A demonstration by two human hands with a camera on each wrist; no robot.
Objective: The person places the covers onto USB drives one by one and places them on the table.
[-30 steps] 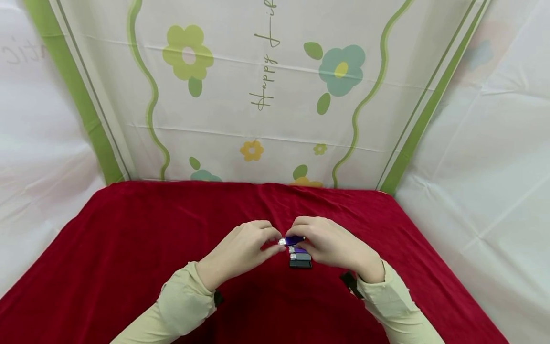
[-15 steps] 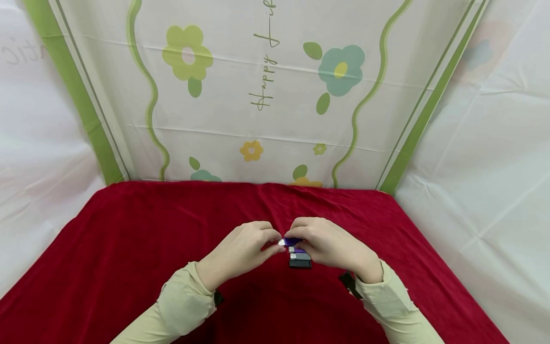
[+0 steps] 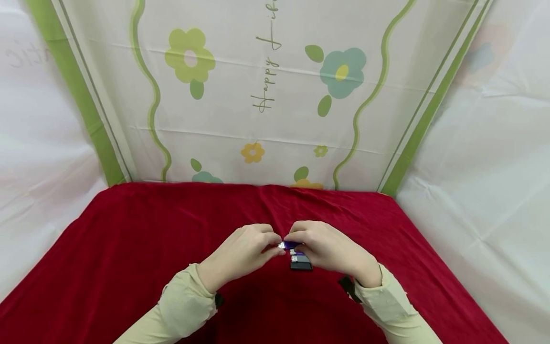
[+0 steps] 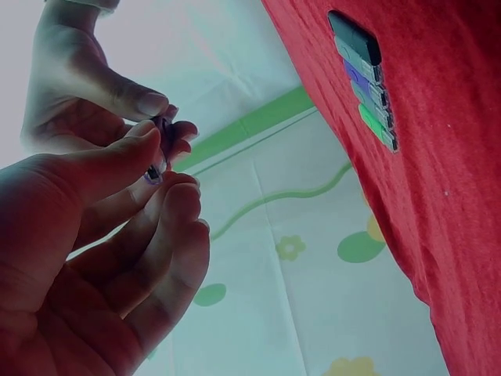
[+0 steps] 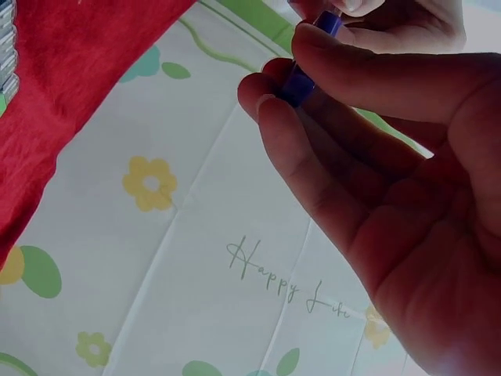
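My right hand (image 3: 331,246) pinches the body of a purple USB flash drive (image 3: 292,245) between thumb and fingers. At its silver connector end, my left hand (image 3: 246,248) grips with thumb and fingertips. In the right wrist view the drive (image 5: 301,82) looks dark blue and is partly covered by the fingers. Held up, it lies above a row of flash drives on the cloth. That row, in the left wrist view, has a black one (image 4: 355,37), a purple one (image 4: 358,76), a green one (image 4: 373,120) and grey ones between, silver ends facing one way.
A red velvet cloth (image 3: 163,229) covers the table. Behind it hangs a white curtain (image 3: 223,105) printed with flowers, and pale sheets hang at both sides. Dark straps (image 3: 350,288) show at the wrists.
Both hands keep their hold on the purple flash drive. The whole head view has shifted slightly downward, and the drive is a little more covered by the right fingers.
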